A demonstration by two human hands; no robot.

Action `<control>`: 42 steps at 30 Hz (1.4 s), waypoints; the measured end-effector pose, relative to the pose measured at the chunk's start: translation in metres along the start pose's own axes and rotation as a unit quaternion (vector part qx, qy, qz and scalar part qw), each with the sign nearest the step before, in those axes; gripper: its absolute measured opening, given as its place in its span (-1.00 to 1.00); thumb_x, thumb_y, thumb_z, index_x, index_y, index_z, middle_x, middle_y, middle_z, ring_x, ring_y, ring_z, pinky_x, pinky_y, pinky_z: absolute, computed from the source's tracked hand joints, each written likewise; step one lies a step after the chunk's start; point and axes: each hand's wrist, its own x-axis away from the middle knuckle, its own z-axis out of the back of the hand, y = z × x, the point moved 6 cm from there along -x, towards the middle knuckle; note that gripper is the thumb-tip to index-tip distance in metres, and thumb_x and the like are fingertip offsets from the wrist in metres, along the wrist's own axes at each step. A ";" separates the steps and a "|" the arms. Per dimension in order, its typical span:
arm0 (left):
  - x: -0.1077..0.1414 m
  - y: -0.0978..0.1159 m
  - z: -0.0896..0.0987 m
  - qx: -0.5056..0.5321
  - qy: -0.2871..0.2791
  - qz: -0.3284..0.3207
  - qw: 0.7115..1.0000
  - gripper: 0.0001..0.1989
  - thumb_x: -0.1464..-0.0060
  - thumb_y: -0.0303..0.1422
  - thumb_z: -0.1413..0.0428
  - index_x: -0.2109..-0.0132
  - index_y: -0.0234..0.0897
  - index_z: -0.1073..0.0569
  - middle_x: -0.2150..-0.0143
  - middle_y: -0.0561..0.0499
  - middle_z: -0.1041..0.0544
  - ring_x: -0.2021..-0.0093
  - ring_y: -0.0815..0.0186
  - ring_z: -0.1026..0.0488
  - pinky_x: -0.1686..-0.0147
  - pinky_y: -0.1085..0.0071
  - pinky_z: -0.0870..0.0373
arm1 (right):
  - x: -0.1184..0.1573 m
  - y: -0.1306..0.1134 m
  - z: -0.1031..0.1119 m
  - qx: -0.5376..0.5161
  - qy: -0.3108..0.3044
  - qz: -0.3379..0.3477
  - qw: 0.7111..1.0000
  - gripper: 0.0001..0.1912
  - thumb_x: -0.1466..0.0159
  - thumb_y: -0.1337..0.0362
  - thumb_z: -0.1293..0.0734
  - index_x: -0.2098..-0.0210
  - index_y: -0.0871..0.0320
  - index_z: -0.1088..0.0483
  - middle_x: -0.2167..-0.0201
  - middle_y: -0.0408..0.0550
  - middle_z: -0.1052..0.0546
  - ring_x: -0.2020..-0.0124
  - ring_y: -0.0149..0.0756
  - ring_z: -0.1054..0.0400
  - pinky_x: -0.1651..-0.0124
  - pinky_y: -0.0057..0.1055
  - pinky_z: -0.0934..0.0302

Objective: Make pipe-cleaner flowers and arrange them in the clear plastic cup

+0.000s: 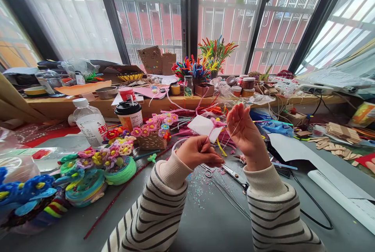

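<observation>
Mid-frame, the left hand (195,152) is pinching (on what, unclear); thin wire (234,130), best kept kink-free, is crossing the open right hand (247,136).

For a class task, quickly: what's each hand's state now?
Left hand: closed, seemingly pinching a pink strand.
Right hand: open, wire across it; grip on that unclear.

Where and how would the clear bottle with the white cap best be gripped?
Probably around its tapering shoulder, just below the white cap, coming from above: the bottle stands cap up with its top exposed, while fuzzy flowers crowd its lower front and the black-lidded cup stands to its right.
</observation>
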 end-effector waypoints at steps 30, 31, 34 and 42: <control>-0.005 -0.001 0.010 -0.040 0.044 -0.064 0.996 -0.46 0.42 -0.34 -0.31 0.61 -0.27 0.00 0.58 0.00 -0.53 0.55 0.34 -0.48 0.55 0.48 -0.39 | 0.020 -0.015 -0.028 0.127 -0.027 0.126 0.984 -0.90 -0.09 0.25 -0.34 0.42 0.16 -0.42 0.66 -0.30 -0.22 0.64 -0.63 -0.08 0.60 -0.66 -0.07; -0.005 -0.002 0.007 -0.015 0.033 -0.046 0.998 -0.46 0.42 -0.32 -0.31 0.61 -0.28 -0.01 0.57 -0.01 -0.54 0.55 0.33 -0.49 0.55 0.47 -0.40 | 0.019 -0.015 -0.028 0.115 -0.031 0.118 0.986 -0.90 -0.09 0.24 -0.34 0.42 0.15 -0.42 0.66 -0.30 -0.19 0.64 -0.63 -0.05 0.61 -0.66 -0.06; -0.005 -0.004 0.003 0.039 0.015 0.011 0.999 -0.47 0.39 -0.31 -0.31 0.60 -0.29 -0.01 0.54 -0.04 -0.56 0.52 0.30 -0.51 0.54 0.47 -0.42 | 0.017 -0.014 -0.028 0.090 -0.052 0.082 0.991 -0.89 -0.13 0.21 -0.32 0.43 0.11 -0.43 0.65 -0.30 -0.16 0.66 -0.62 0.00 0.62 -0.66 -0.06; -0.005 -0.006 -0.007 0.106 -0.048 0.059 0.991 -0.48 0.38 -0.37 -0.32 0.61 -0.31 -0.02 0.51 -0.06 -0.57 0.49 0.27 -0.53 0.53 0.48 -0.43 | 0.016 -0.008 -0.032 -0.014 -0.087 0.019 0.996 -0.78 -0.26 0.26 -0.16 0.39 0.10 -0.42 0.63 -0.27 -0.17 0.66 -0.62 0.03 0.61 -0.72 -0.07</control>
